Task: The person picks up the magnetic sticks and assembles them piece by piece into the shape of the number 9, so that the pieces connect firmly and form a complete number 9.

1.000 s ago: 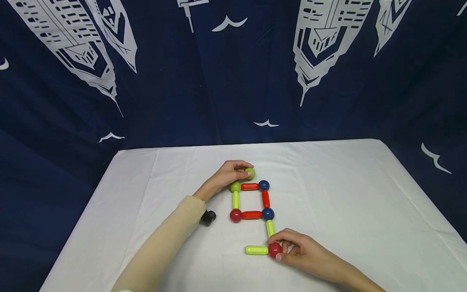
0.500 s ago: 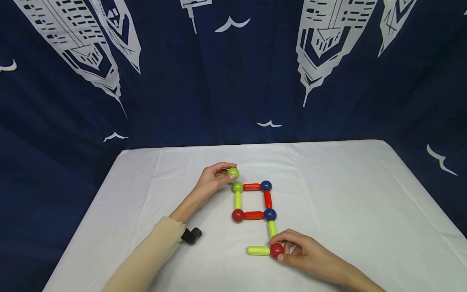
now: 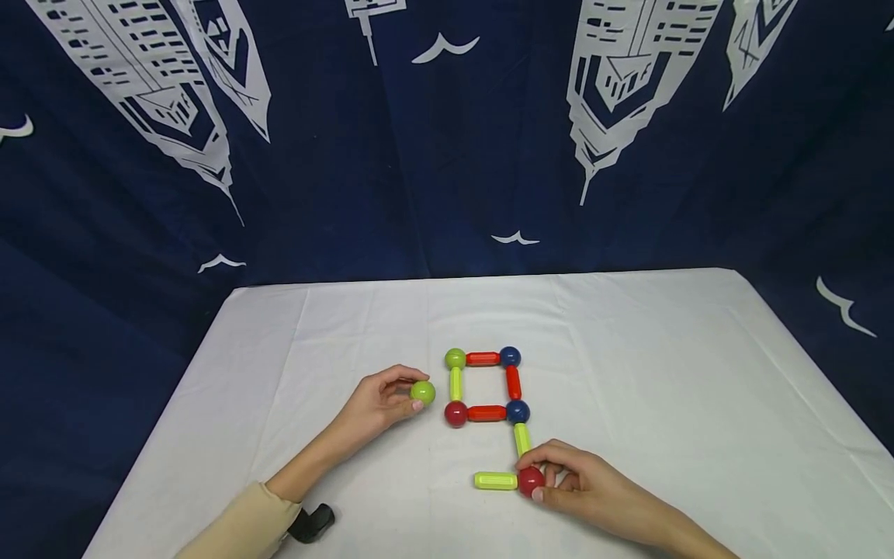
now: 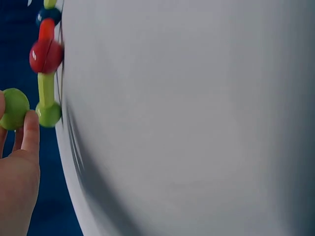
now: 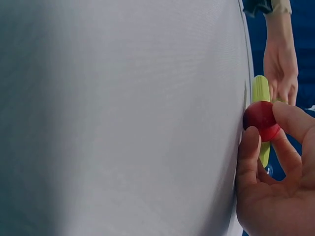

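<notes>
My left hand [image 3: 377, 402] pinches a green ball [image 3: 422, 392] between thumb and fingers, left of a square of rods and balls. That square has a green ball at its far left corner, a red ball [image 3: 456, 414] at the near left, and blue balls [image 3: 518, 411] on the right. Three red rods [image 3: 486, 414] and one yellow-green rod [image 3: 456, 383] form its sides. From the near blue ball another yellow-green rod [image 3: 521, 439] runs down to a second red ball [image 3: 531, 481], which my right hand [image 3: 587, 485] grips. A yellow-green rod [image 3: 496, 480] points left from that ball.
A white cloth covers the table [image 3: 663, 373]. Behind it hangs a dark blue curtain [image 3: 419, 155] with white building and bird prints. A black wrist device [image 3: 312, 523] sits at the left sleeve [image 3: 244, 524].
My left hand has carried the green ball from beyond the square's far left corner, leftward and then toward me. The right hand keeps its hold on the red ball.
</notes>
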The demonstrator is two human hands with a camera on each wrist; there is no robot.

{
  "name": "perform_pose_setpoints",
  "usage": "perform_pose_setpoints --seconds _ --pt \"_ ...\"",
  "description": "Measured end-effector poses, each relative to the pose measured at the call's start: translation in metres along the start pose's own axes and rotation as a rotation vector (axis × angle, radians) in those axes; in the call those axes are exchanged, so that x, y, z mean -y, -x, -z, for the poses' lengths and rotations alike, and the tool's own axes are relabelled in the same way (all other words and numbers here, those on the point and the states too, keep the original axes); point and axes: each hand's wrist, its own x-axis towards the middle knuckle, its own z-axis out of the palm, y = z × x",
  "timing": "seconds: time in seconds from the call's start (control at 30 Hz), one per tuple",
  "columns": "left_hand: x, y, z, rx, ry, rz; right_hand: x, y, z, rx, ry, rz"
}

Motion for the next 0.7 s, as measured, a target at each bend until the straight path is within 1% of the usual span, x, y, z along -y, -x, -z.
perform_pose_setpoints --seconds 0.1,0.2,0.33,0.43,0.53,0.7 --pt "0.001 0.015 -0.004 0.059 0.03 0.018 0.0 0.0 0.0 -0.001 0.008 0.004" --pt "0.001 0.026 -0.011 0.103 0.039 0.04 0.0 0.0 0.001 -0.004 0.016 0.013" --pt "0.001 0.036 -0.024 0.148 -0.002 0.075 -0.001 0.0 0.002 -0.004 0.018 0.013" --pt "0.0 0.039 -0.035 0.175 -0.064 0.103 -0.001 -0.001 0.002 -0.001 0.015 0.013" --pt "0.0 0.04 -0.045 0.197 -0.117 0.115 -0.001 -0.001 0.001 0.001 0.012 0.015" --pt "0.0 0.038 -0.057 0.222 -0.133 0.103 -0.002 -0.001 0.0 0.005 0.001 0.029"
